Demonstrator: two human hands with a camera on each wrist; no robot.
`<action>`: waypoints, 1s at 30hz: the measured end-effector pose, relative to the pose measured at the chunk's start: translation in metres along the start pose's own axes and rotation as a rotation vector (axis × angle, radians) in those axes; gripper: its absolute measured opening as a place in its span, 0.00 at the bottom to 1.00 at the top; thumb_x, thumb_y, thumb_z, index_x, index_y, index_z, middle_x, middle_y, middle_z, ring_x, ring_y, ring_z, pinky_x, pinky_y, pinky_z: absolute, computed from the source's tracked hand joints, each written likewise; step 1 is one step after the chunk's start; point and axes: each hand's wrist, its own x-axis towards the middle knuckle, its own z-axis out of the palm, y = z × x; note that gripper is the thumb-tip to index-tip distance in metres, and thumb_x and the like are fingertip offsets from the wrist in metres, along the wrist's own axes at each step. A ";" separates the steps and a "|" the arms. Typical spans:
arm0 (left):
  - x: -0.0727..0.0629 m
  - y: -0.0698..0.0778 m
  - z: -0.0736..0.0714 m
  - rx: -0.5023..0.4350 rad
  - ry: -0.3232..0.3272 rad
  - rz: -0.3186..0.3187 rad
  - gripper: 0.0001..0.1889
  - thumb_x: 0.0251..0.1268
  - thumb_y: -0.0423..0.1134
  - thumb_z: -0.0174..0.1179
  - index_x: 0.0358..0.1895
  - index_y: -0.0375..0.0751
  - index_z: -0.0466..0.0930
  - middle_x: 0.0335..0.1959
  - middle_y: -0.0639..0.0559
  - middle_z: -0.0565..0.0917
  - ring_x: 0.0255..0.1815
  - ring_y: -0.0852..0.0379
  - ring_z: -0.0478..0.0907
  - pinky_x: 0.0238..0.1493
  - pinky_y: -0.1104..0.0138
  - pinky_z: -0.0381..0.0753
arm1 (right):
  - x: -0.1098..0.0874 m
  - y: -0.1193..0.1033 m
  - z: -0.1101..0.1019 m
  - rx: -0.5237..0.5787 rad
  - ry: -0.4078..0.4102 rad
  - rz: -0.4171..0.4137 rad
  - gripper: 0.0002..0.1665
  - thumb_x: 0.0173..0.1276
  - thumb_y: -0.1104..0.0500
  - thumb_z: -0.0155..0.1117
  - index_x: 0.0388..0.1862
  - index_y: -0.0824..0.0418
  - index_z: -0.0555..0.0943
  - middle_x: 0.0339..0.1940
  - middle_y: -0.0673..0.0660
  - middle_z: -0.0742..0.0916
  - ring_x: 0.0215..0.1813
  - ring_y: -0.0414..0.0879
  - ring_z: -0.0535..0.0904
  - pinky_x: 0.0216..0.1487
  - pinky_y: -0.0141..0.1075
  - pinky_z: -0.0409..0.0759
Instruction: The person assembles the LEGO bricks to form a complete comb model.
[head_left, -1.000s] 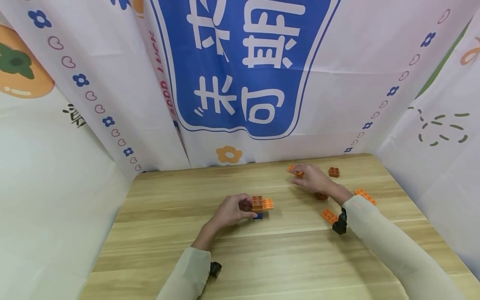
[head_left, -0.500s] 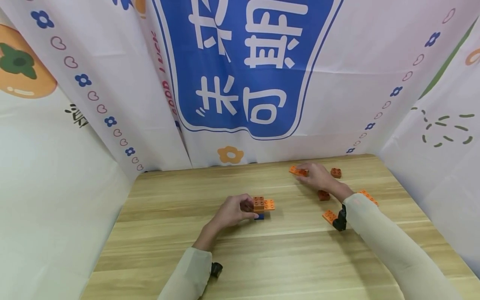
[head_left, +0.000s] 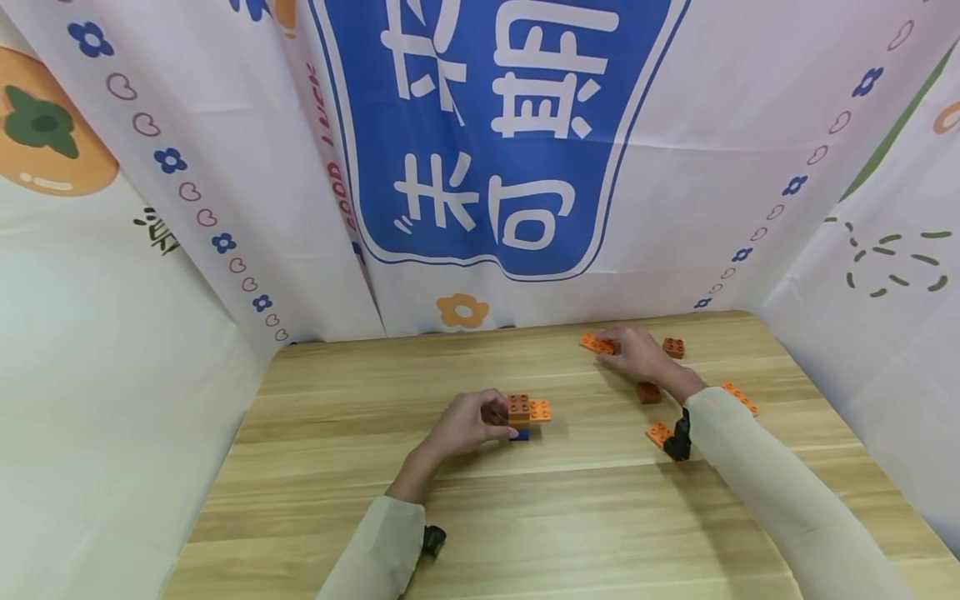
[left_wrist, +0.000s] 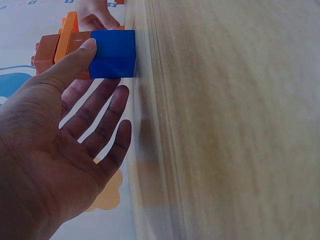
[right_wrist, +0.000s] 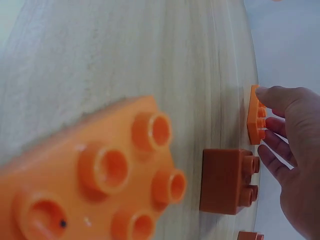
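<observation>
My left hand holds a small upright stack of toy building bricks between thumb and fingers. Its base is a blue brick, with a brown brick above it. Over these come a flat orange brick jutting out to the right and a second brown brick on top. At the back of the table my right hand pinches another flat orange brick, thumb at its near end and fingers along its studs. That brick lies flat against the tabletop.
Around my right forearm lie a brown brick, another brown brick, a flat orange brick and one more flat orange brick beside the wrist camera. A printed cloth hangs along the table's back edge.
My right hand has shifted slightly right along the flat orange brick, uncovering more of it. My left hand keeps its hold on the stack. The head view has drifted a little.
</observation>
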 end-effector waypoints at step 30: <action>-0.001 0.001 0.000 -0.034 0.000 0.010 0.13 0.63 0.37 0.78 0.46 0.44 0.86 0.40 0.54 0.89 0.39 0.58 0.85 0.40 0.70 0.85 | -0.002 0.000 0.015 -0.056 0.048 -0.136 0.19 0.65 0.65 0.79 0.53 0.71 0.88 0.49 0.65 0.89 0.52 0.62 0.85 0.55 0.57 0.84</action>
